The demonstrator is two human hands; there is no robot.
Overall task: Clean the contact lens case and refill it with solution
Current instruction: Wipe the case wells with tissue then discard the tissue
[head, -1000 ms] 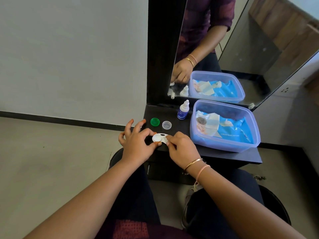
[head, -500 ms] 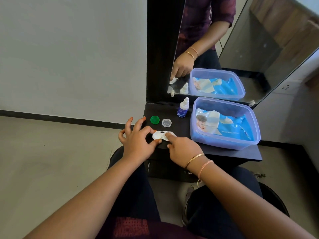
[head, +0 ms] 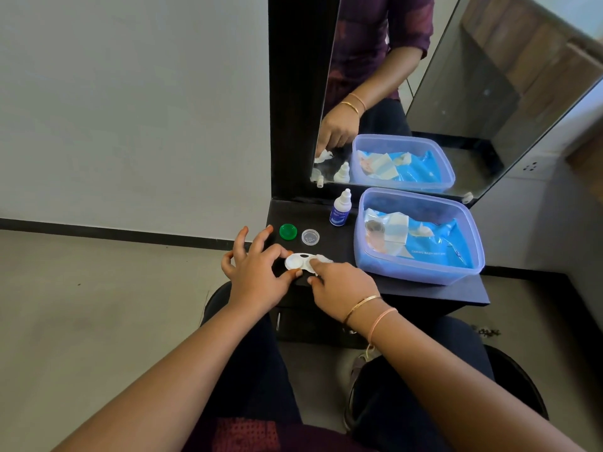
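Note:
A white contact lens case lies on the dark shelf with both wells uncovered. My left hand pinches its left end between thumb and forefinger. My right hand presses a small white tissue into the right well with the forefinger. A green cap and a clear cap lie just behind the case. A small solution bottle with a blue label stands upright further back.
A translucent blue plastic box holding a blue wipes pack and packets takes up the right of the shelf. A mirror in a black frame rises behind it. A grey wall is on the left and my lap is below the shelf.
My right forefinger has pushed the tissue from the middle of the case onto the right well. My left hand has kept its hold on the left end.

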